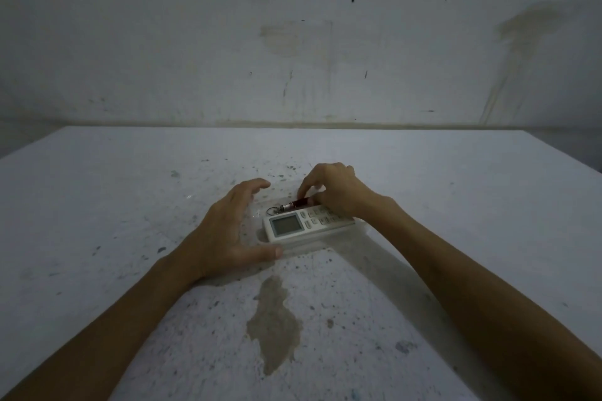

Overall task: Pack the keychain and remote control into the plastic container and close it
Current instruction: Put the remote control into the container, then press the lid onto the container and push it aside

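A clear plastic container (pixel 294 249) sits at the middle of the table, its walls hard to make out. Inside it lies a white remote control (pixel 293 225) with a small screen, lengthwise left to right. Just behind the remote lies the keychain (pixel 291 206), a dark red cylinder with a silver tip and a ring. My right hand (pixel 335 189) pinches the keychain's red end over the remote's buttons. My left hand (pixel 228 231) cups the container's left end, thumb along the front wall and fingers curved over the back. No lid is visible.
The white table (pixel 130 205) is speckled with paint marks and has a brown stain (pixel 275 319) near its front. A stained white wall (pixel 293 42) rises right behind the table's far edge.
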